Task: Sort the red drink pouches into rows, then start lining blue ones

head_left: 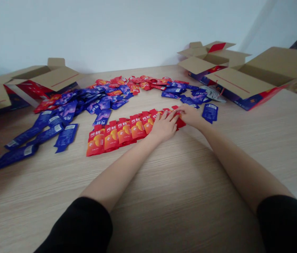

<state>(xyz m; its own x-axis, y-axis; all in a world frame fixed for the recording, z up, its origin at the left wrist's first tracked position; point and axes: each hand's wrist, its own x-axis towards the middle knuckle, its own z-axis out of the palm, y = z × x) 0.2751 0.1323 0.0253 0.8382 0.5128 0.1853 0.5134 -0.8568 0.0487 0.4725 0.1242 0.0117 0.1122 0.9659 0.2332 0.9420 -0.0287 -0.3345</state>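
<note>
Left hand (165, 127): fingers spread, flat on row of red pouches (124, 131). Right hand (187, 115): fingers narrowed at row's three-o'clock end; grip cannot be determined.

Our left hand (165, 125) lies spread over right part of overlapping row of red pouches (124, 131) on table (164, 196). Our right hand (188, 114) touches row's right end, fingers bent; grip unclear. Beyond, towards table's far edge, we see loose red pouches (144, 85); blue pouches (70, 107) heap left of them, more lie right. Open cartons (61, 79) stand at far left and far right corners, white cloth (211, 92) beside right ones.
</note>
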